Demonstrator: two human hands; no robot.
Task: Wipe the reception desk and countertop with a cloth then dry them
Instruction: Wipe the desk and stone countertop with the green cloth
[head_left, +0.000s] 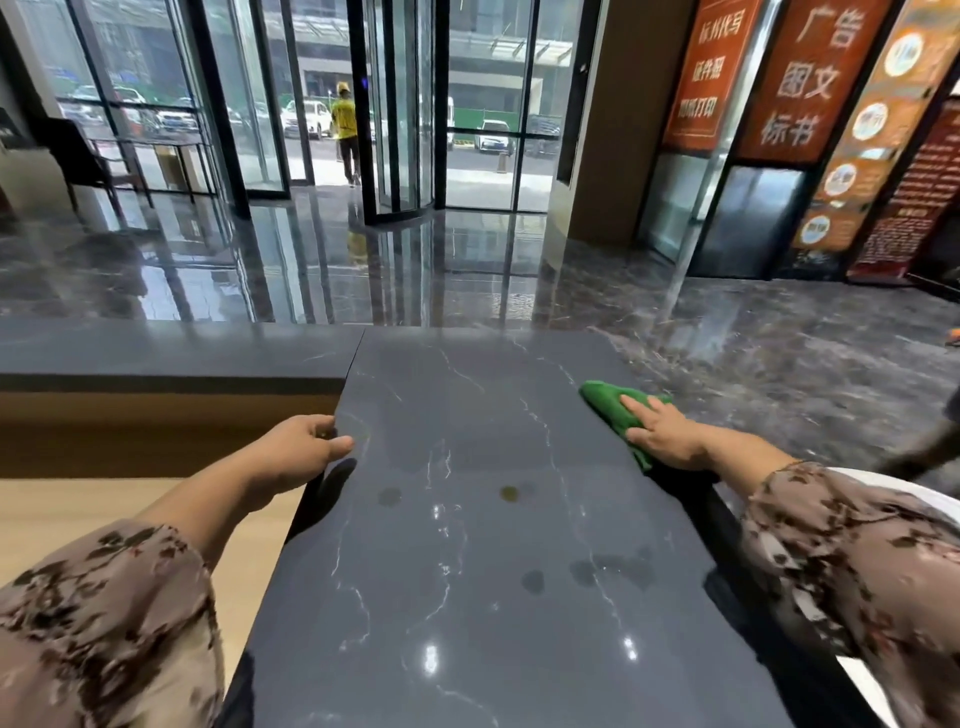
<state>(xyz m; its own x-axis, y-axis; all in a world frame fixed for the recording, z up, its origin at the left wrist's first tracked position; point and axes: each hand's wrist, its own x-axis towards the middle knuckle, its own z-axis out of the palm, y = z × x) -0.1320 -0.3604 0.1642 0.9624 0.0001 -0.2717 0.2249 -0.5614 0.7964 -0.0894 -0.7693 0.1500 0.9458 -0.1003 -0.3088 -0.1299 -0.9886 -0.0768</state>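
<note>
A dark grey marble countertop (467, 415) with white veins runs away from me down the middle of the head view. A green cloth (608, 408) lies on its right edge. My right hand (662, 428) presses flat on the cloth, fingers spread over it. My left hand (298, 449) grips the counter's left edge, thumb on top. Several dull round spots (509, 493) and smears (597, 571) mark the surface nearer to me.
A lower light wooden desk surface (62, 509) lies to the left, below the counter, backed by a dark ledge (171, 348). Beyond is a glossy lobby floor (415, 260), glass doors and a person in yellow (345, 130). Orange banners (805, 78) stand at the right.
</note>
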